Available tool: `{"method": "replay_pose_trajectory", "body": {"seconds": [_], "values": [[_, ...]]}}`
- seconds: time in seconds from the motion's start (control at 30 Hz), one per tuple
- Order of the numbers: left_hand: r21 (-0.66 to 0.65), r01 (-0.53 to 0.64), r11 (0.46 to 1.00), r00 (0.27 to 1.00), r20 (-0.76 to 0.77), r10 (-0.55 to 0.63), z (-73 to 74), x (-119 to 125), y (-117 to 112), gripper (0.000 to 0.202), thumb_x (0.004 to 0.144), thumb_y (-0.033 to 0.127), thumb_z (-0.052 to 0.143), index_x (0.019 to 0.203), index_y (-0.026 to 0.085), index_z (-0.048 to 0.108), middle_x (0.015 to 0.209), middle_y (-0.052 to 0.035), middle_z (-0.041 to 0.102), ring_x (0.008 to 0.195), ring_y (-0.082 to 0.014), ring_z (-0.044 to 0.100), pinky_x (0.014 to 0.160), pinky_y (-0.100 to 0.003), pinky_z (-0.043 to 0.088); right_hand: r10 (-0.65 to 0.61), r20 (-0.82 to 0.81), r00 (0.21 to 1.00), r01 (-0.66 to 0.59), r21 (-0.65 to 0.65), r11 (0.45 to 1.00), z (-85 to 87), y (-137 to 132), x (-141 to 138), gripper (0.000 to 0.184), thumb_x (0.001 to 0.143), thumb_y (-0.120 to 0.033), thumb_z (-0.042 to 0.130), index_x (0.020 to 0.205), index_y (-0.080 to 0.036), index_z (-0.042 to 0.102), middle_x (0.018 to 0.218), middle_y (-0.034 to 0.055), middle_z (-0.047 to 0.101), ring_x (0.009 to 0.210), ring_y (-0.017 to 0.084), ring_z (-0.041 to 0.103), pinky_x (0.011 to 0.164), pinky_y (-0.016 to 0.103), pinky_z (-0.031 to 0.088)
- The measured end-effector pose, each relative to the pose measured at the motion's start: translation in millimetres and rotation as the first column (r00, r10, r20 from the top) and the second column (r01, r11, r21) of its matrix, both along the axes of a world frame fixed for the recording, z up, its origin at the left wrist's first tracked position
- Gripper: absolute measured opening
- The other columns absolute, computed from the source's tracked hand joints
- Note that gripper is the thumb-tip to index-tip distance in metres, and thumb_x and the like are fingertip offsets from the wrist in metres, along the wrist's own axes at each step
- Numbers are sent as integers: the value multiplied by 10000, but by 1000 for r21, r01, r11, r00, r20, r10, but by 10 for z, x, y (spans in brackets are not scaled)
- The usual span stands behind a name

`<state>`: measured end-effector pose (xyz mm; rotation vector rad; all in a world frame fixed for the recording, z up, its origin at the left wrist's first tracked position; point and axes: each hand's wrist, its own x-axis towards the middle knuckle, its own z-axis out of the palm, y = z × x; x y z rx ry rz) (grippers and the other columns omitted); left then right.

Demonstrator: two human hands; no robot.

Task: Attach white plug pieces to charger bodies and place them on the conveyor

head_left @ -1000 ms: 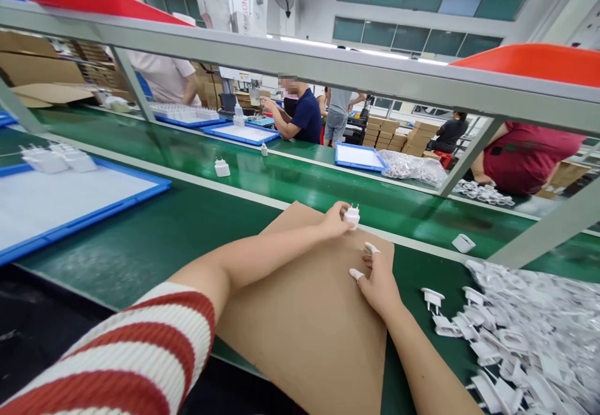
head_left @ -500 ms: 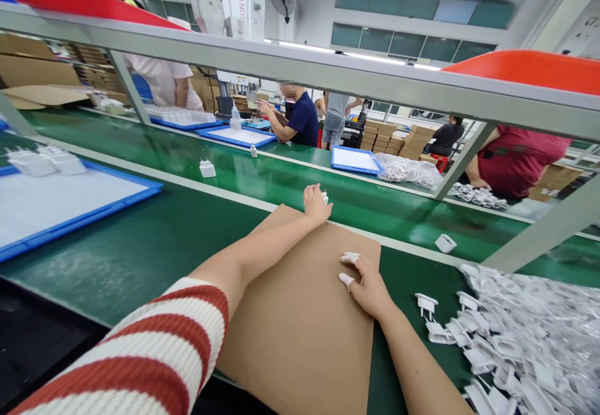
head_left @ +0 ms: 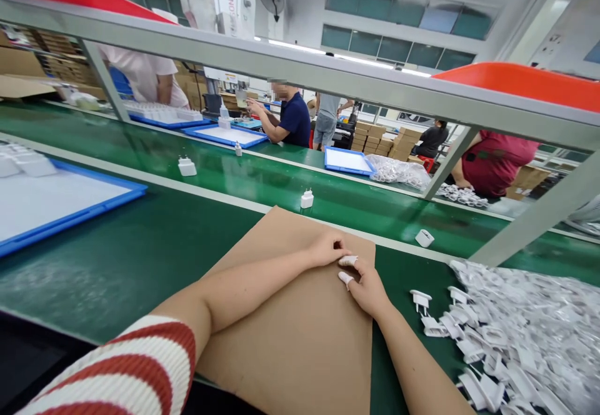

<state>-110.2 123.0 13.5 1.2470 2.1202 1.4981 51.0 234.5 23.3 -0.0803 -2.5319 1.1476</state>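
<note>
My left hand [head_left: 327, 250] is over the brown cardboard sheet [head_left: 285, 315], its fingers curled in a ring. Their tips meet at the covered index finger of my right hand [head_left: 370, 290]; whether they pinch anything is hidden. White finger cots [head_left: 347, 260] cover the thumb and index finger of my right hand, which are apart with nothing between them. Beyond the cardboard, a white plug charger [head_left: 307, 199] stands upright on the green conveyor belt [head_left: 262, 184], prongs up. Right of my right arm lie loose white plug parts [head_left: 435, 325], some with pins.
A blue-rimmed tray [head_left: 94, 199] with white chargers is at left. More chargers [head_left: 187, 166] stand on the belt; a white housing [head_left: 424, 238] lies at right. A clear bag [head_left: 529, 315] covers many parts. A grey shelf frame [head_left: 300, 65] crosses overhead. People work beyond.
My left hand has let go of the charger, leaving it standing on the belt, and has drawn back to my right hand. The view has shifted slightly; my right hand stays over the cardboard.
</note>
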Motion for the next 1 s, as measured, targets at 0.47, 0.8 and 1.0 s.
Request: {"method": "replay_pose_trajectory", "body": {"seconds": [0.47,0.8,1.0], "values": [[100,78,992,987,-148,-62,-56,-35,-37,244,824,334,803,689,175,675,814,-32,693,807,-182,617,766,-307,483,14,22,1000,-14,25,1000,16,-12,2,227,872,-255,608,1052,-237,746,1153,91,726,1124,278,682,1049,497,527],[101,141,985,982,-141,-126,-76,-37,-17,145,901,257,703,807,190,790,1084,-82,691,934,-195,664,862,-340,550,62,65,996,-65,52,997,26,-18,42,215,902,-251,613,1058,-211,755,1260,128,675,1251,287,621,1124,502,471],[135,56,989,994,-100,-43,-97,-29,-22,231,817,313,823,689,166,700,1086,-84,671,863,-181,646,819,-348,573,63,94,994,-72,102,992,65,-35,66,233,911,-229,606,1096,-202,745,1242,128,675,1284,292,595,1148,509,451]]}}
